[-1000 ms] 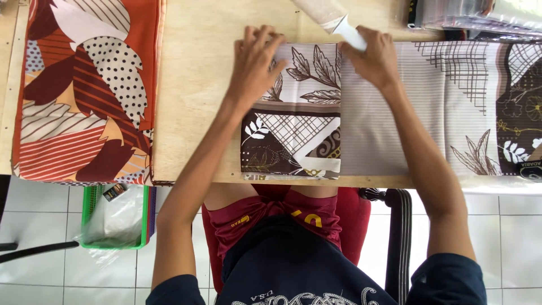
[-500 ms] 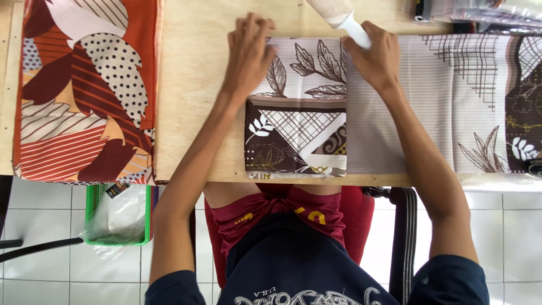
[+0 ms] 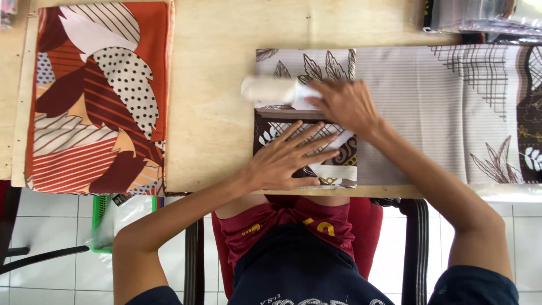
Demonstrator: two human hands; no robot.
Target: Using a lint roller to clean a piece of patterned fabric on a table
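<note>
1. Patterned brown-and-grey cloth (image 3: 429, 107): laid along the worktop (image 3: 220, 113); its folded end now sits further left than half a second ago.
2. Left hand (image 3: 288, 158): moved down, pressed flat on the fold, fingers spread.
3. Right hand (image 3: 344, 104): closed around a white roll (image 3: 271, 90), now swung across the fold.

orange patterned cloth (image 3: 99, 96) (folded, table's left) | green basket (image 3: 101, 223) | clear packets (image 3: 480, 14)

Left hand (image 3: 288, 161) flat, fingers spread, on folded brown-and-white leaf-print cloth (image 3: 305, 118) at wooden tabletop (image 3: 214, 85) near edge. Right hand (image 3: 344, 104) grips pale roll (image 3: 271, 89) lying across cloth. Orange patterned fabric (image 3: 96, 96) well apart, left.
</note>
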